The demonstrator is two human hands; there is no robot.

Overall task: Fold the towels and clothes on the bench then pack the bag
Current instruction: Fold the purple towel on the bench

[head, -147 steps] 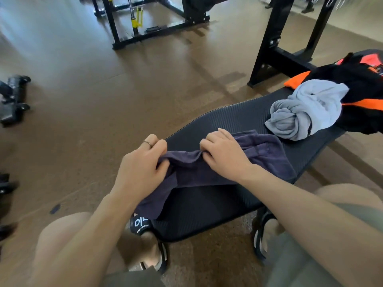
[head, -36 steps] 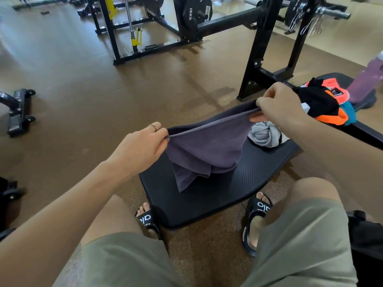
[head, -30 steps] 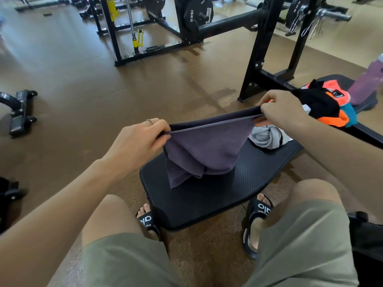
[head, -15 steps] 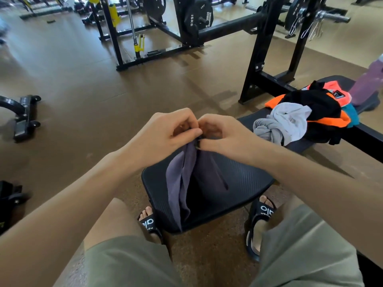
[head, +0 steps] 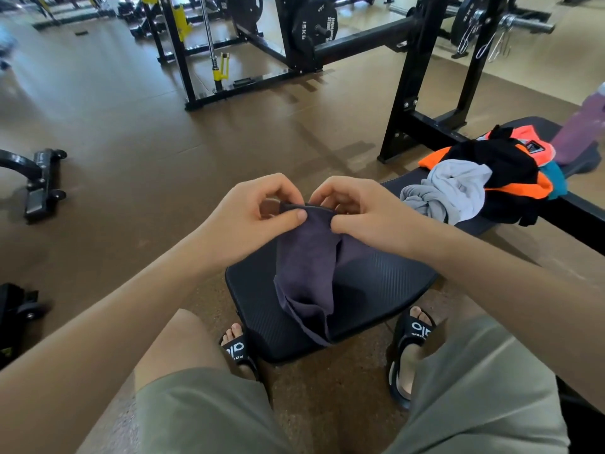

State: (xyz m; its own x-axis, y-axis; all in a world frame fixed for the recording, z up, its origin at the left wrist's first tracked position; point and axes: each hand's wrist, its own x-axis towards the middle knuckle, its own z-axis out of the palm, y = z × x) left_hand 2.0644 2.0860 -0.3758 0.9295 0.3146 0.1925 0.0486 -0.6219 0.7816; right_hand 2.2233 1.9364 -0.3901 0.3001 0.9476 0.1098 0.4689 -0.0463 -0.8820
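Observation:
A dark purple towel (head: 309,267) hangs doubled over above the near end of the black bench (head: 386,290). My left hand (head: 252,214) and my right hand (head: 363,211) pinch its top edge side by side, almost touching. The towel's lower end drapes onto the bench pad. Farther along the bench lies a crumpled grey cloth (head: 448,191), and behind it a black and orange garment (head: 504,172) with a bit of teal fabric at its right. No bag is clearly in view.
A purple bottle (head: 586,126) stands at the bench's far end. A black rack (head: 422,77) with a weight plate rises behind the bench. Black equipment (head: 36,178) lies on the brown floor at left. My knees and sandalled feet flank the bench's near end.
My hands held the towel stretched wide a second ago. They have come together, folding the towel in half, and it now hangs lower over the bench.

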